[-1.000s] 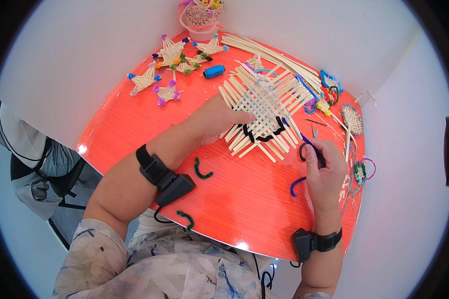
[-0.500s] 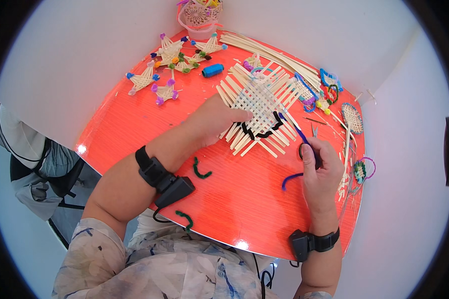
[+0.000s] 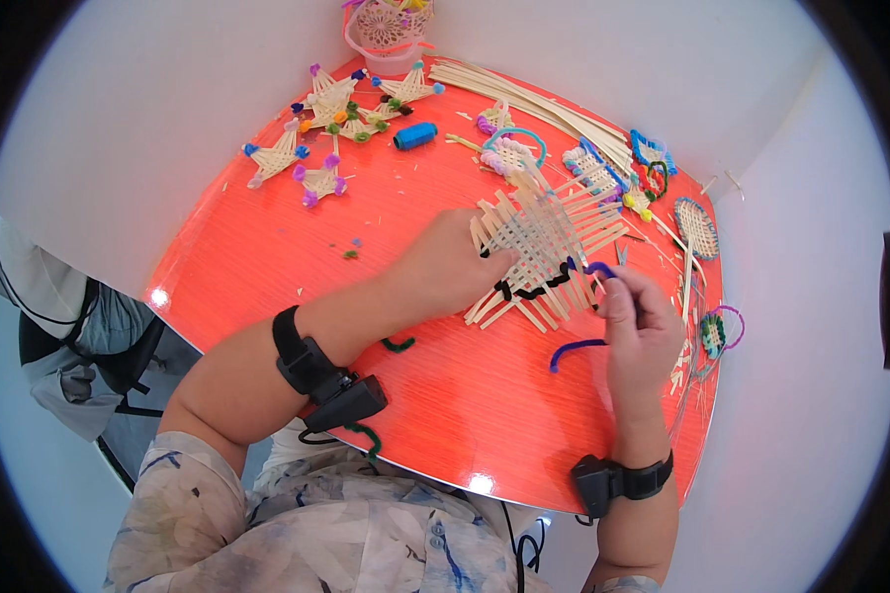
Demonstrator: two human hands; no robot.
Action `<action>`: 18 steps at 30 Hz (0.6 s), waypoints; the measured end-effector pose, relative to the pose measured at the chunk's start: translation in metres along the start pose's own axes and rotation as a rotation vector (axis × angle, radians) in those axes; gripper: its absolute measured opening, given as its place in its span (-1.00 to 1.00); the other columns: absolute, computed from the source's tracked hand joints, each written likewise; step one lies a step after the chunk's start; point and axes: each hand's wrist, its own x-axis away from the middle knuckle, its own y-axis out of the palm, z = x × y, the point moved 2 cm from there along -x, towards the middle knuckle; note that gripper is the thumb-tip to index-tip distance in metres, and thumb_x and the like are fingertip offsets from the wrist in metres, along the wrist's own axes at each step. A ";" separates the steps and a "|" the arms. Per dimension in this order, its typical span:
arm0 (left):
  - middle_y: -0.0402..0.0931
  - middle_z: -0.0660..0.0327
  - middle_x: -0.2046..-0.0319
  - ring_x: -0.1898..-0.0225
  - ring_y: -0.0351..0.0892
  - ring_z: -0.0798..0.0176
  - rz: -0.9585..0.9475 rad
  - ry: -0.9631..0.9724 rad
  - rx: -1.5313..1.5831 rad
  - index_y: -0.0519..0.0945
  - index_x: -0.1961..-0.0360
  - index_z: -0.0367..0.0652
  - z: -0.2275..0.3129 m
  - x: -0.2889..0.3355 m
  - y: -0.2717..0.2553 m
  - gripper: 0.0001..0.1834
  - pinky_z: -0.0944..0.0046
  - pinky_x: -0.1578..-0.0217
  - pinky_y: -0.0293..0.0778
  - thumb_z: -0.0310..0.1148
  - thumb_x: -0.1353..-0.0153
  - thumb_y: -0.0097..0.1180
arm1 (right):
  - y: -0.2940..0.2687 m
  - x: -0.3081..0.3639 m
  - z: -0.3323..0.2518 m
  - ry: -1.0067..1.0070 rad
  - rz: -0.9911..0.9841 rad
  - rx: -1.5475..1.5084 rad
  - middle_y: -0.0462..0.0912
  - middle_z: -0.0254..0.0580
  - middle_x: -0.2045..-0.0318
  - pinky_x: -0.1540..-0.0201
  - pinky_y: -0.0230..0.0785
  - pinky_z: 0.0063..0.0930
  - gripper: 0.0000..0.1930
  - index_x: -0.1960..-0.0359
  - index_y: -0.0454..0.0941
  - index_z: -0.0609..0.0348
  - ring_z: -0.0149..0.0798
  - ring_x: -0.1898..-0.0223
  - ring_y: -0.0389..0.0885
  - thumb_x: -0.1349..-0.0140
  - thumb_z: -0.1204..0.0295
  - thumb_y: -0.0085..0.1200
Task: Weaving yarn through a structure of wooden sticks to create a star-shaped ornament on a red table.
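Your left grip pinches the woven strip mat above the counter; your right grip apparently pinches the violet pipe cleaner. Expect a light, brittle mat; hold its close-woven centre.

mat between hands, spool farther back

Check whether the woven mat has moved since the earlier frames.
Yes. Judged against the blue spool, the woven mat, held in the left hand, has shifted right and lower in the picture.
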 end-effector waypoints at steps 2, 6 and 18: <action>0.66 0.06 0.42 0.37 0.66 0.22 0.047 0.101 0.044 0.63 0.24 -0.36 -0.001 0.001 0.000 -0.81 0.17 0.28 0.53 -0.45 -0.21 0.09 | -0.002 -0.002 -0.004 0.170 0.090 -0.203 0.52 -0.44 0.49 0.37 0.28 -0.65 -0.86 0.19 0.59 0.33 -0.57 0.44 0.43 -0.36 0.50 0.03; 0.67 0.11 0.23 0.22 0.64 0.30 -0.054 0.087 0.063 0.59 0.07 -0.31 -0.002 -0.001 -0.004 -0.75 0.28 0.16 0.51 -0.41 -0.27 0.11 | -0.010 -0.007 -0.003 0.183 0.177 -0.029 0.51 -0.44 0.51 0.42 0.27 -0.64 -0.90 0.24 0.58 0.30 -0.59 0.45 0.41 -0.31 0.50 0.09; 0.68 0.11 0.20 0.21 0.64 0.35 0.066 0.190 0.068 0.58 0.05 -0.34 0.003 0.005 -0.001 -0.74 0.31 0.19 0.52 -0.43 -0.30 0.09 | 0.002 -0.003 -0.014 -0.127 -0.067 0.381 0.57 -0.06 0.45 0.41 0.38 -0.40 -0.82 0.22 0.57 0.29 -0.15 0.48 0.54 -0.18 0.47 0.22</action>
